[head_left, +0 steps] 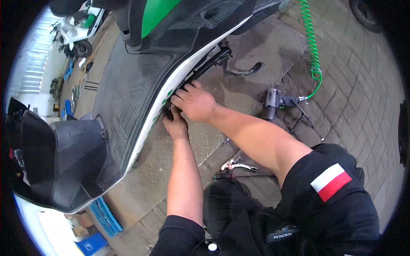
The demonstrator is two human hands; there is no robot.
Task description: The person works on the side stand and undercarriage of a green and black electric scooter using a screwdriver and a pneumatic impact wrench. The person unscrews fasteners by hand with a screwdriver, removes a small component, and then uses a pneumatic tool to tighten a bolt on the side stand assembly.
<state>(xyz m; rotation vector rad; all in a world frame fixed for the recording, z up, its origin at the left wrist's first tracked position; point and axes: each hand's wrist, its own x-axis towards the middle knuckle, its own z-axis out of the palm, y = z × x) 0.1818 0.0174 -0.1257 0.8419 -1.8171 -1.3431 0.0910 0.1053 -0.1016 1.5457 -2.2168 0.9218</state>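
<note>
A scooter with a grey footboard (pixel 132 85) and a white side trim (pixel 147 115) stands before me, and both my hands work at its lower edge. My right hand (pixel 194 102) bends its fingers over the black part beneath the trim, beside a black tube (pixel 209 64). Just below it, my left hand (pixel 175 126) reaches up under the same edge with its fingers drawn in. Something dark lies at its fingertips, too small to name. The scooter's edge and my right hand hide part of those fingers.
A dark air impact wrench (pixel 271 102) on a green coiled hose (pixel 314 47) lies on the right. Nearer my knees are locking pliers (pixel 235 165) and a screwdriver (pixel 224 176). The side stand (pixel 245 70) sticks out. Blue crates (pixel 104 217) stand at lower left.
</note>
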